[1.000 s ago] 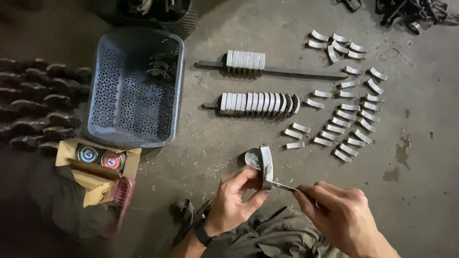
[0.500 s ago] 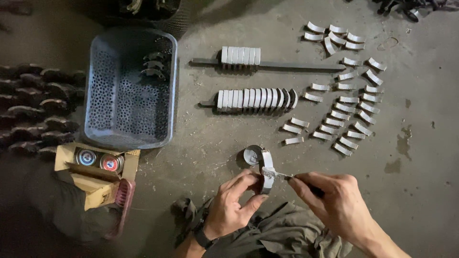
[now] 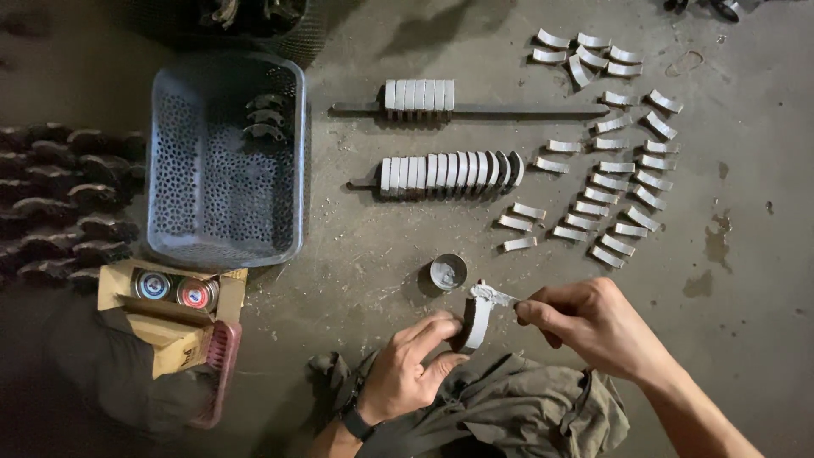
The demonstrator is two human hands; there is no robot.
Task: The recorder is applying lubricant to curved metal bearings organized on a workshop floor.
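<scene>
Closest to the camera there's a rumpled olive-green cloth (image 3: 526, 407) on the lap. Just above it the left hand (image 3: 411, 373), with a dark watch on the wrist, is pinched around a curved grey pad (image 3: 476, 322), a short arc-shaped piece with a dull, matte face, held upright off the floor. The right hand (image 3: 593, 326) sits just beside it, fingers closed on a thin flat tool (image 3: 496, 295) smeared with pale paste, its tip touching the top edge of the pad.

Right behind that is a small round tin (image 3: 448, 271), open, with greyish paste inside. To the left there's a torn cardboard box (image 3: 170, 297) with two round cans in it.

Further out, two dark metal rods lie on the floor: the near rod (image 3: 449, 172) carries a long row of the same curved pieces packed together, the far rod (image 3: 475, 108) a shorter stack. Off to the right, loose pads (image 3: 606, 182) lie in rough rows. A blue-grey perforated plastic basket (image 3: 225, 161) holds a few darker pieces.

The floor (image 3: 746, 280) is rough, stained concrete, dimly lit.
</scene>
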